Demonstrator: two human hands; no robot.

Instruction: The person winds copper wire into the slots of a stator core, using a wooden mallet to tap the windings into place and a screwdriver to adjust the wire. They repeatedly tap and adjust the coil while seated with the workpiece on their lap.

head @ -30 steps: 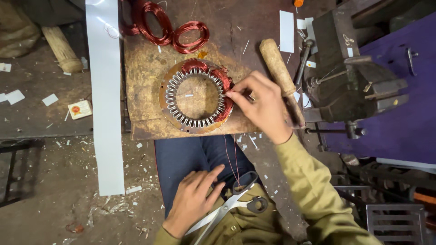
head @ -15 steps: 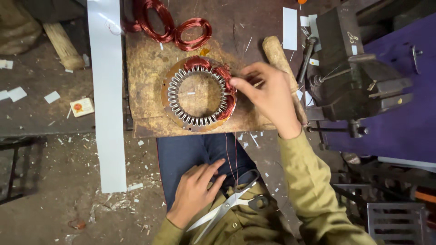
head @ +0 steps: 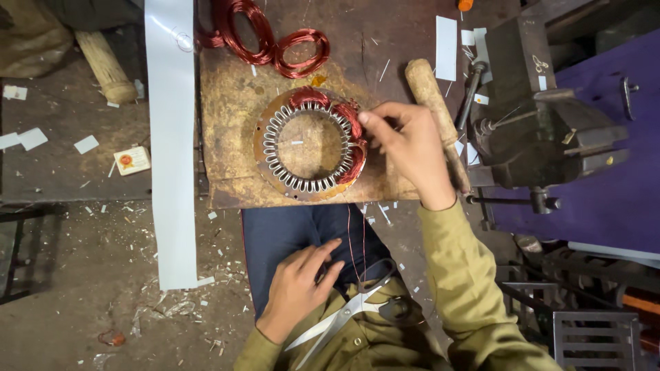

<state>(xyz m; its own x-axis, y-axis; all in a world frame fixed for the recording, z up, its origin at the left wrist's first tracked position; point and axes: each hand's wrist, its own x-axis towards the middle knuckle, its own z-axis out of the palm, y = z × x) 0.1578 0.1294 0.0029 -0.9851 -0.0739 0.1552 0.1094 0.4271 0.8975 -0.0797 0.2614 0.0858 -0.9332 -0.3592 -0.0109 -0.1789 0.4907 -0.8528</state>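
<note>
the fingers [head: 375, 124] of the right hand [head: 412, 148] are pinched nearly closed at the rim of the round grey metal stator ring with slotted teeth [head: 309, 145], and a thin reddish copper wire [head: 356, 237] appears to be nipped between thumb and forefinger, though the grip itself is too small to be made out for certain. the left hand [head: 299, 285] is laid flat and loosely spread on the dark blue trouser leg [head: 289, 230], with nothing gripped; its fingertips lie just beside the same wire where it hangs down to the lap. the step in hand is judged to be the lacing or tucking of wire into the red-brown copper winding [head: 350, 137] packed along the right side of the ring. it is best done with the wire kept taut but not jerked, so that the enamel is not scraped on the slot edges, and with the ring held steady on the rusty, worn metal plate [head: 227, 124]. the ring lies flat on that plate, directly left of the pinching fingers and touching them at its right edge; the left hand is well apart from it, below the plate's edge. a pair of steel scissors with dark handles [head: 344, 316] rests on the olive shirt near the left hand, and a wooden mallet handle [head: 433, 103] lies just behind the right hand.
</note>
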